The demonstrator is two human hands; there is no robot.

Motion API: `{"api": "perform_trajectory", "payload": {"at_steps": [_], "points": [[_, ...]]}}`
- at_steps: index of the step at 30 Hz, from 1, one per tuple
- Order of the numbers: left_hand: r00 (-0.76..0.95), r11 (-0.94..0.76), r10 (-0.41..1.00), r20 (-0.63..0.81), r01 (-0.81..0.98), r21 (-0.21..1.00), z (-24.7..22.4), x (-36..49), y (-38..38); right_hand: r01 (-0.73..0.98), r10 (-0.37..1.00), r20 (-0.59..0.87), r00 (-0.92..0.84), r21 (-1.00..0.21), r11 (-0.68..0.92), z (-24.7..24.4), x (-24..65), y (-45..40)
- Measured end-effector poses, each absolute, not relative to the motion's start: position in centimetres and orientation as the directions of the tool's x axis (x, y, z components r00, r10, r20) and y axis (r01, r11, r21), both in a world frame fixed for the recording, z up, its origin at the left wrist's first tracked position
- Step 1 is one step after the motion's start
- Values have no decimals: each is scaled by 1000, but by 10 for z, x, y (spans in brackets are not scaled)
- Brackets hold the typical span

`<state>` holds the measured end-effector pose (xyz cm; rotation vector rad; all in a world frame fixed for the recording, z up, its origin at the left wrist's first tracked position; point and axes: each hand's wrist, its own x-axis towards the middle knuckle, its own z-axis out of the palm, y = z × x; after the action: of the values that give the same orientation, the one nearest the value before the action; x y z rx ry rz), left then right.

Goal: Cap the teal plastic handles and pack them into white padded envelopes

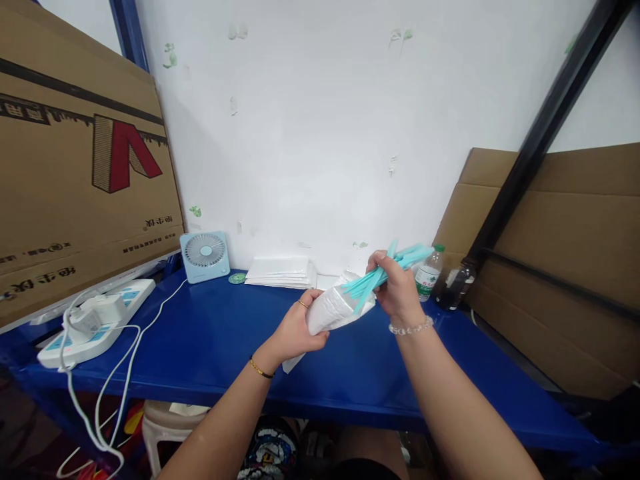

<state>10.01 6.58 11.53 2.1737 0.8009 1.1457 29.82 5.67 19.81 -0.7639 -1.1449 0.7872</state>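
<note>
My left hand (299, 328) is wrapped round a white plastic bag (333, 310), tilted up to the right above the blue table. In my right hand (397, 283) is a bundle of thin turquoise strips (367, 283), pinched between thumb and fingers. The lower ends of the strips lie over the bag's open end, and I cannot tell whether any are inside it. Their other ends stick out to the right, past my fingers. Under the bag, a white flat piece (293, 363) partly shows on the table.
On the blue table (225, 340) a light blue fan (205, 257), a stack of white packets (280, 271) and a green disc stand along the wall. A power strip (100, 327) with cables is left; a clear bottle (429, 273) and dark bottle (456, 285) are right. Cardboard flanks both sides.
</note>
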Motion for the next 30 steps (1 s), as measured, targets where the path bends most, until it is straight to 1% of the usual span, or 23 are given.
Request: {"api": "perform_trajectory", "payload": {"at_steps": [3,5,8,11,13,15,18,20,22,24,28,30], "points": [[455,-675,711,537,226,702,115,98,65,-112,863,475,175,-861,496,209,302,61],[455,-669,709,538,196,717,113,98,65,-66,855,496,149,-858,509,212,300,60],[461,-639,714,526,123,759,110,98,66,28,803,589,92,-808,589,212,289,54],[448,-599,727,520,44,800,105,101,68,104,751,660,-30,-745,659,210,275,48],[434,-580,732,525,-9,815,101,103,70,121,772,620,-139,-763,635,209,268,48],[429,-557,735,525,-60,828,97,104,71,130,818,531,-222,-815,564,210,265,49],[434,-519,741,512,-113,847,94,103,73,182,865,392,-312,-869,459,213,263,52],[428,-513,743,514,-130,849,94,101,74,220,870,348,-350,-872,437,215,264,53],[420,-515,738,528,-154,843,94,100,75,237,867,343,-361,-866,441,216,263,54],[421,-510,732,536,-183,840,94,98,76,232,860,372,-348,-855,464,216,262,55],[429,-478,740,518,-206,854,92,94,78,151,840,464,-281,-843,516,216,258,60],[433,-471,733,525,-234,851,91,92,80,141,823,505,-261,-823,550,218,258,60]]}}
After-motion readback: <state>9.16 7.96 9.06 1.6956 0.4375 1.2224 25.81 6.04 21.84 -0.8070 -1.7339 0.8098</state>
